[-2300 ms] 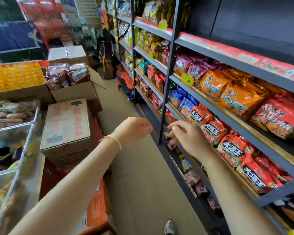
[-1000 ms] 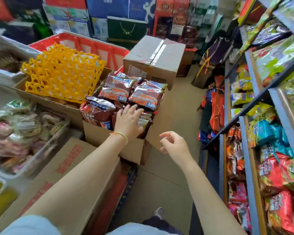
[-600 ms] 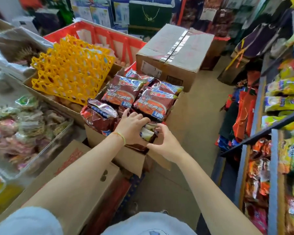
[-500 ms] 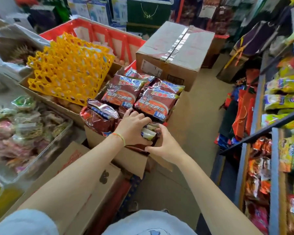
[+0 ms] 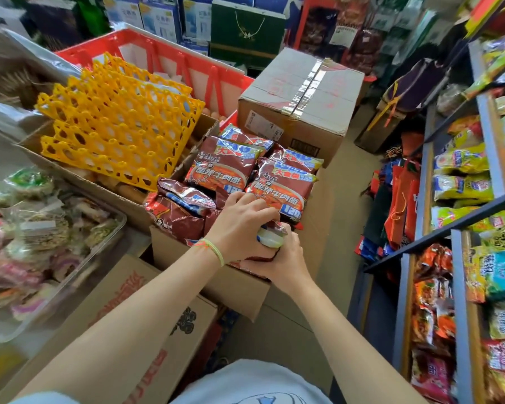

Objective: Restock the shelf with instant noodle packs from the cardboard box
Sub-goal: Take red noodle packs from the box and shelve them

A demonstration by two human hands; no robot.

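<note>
Nearest the viewer, a closed printed carton (image 5: 146,325) fills the lower left, with a clear tray of wrapped snacks (image 5: 35,237) beside it on the left. Just beyond stands the open cardboard box (image 5: 233,281), its near flap folded outward over the carton's far edge.

Both forearms reach forward into the box. The left hand (image 5: 239,228), with a thin band at the wrist, lies palm-down, fingers curled over the top of a noodle pack (image 5: 270,234) at the box's near right corner. The right hand (image 5: 286,258) cups the same pack from below and from the right side, thumb up against it. Both hands thus grip one pack, which sits low in the box, largely hidden by them.

Further in, the remaining dark red noodle packs (image 5: 225,170) lie stacked flat, filling the box to its rim. Left of these, a stack of yellow egg trays (image 5: 117,126) rests tilted in another box, before a red crate (image 5: 187,68). Behind the packs stands a sealed taped carton (image 5: 303,94). The shelf (image 5: 461,223), stocked with bright packets, runs along the right edge, across a narrow aisle.
</note>
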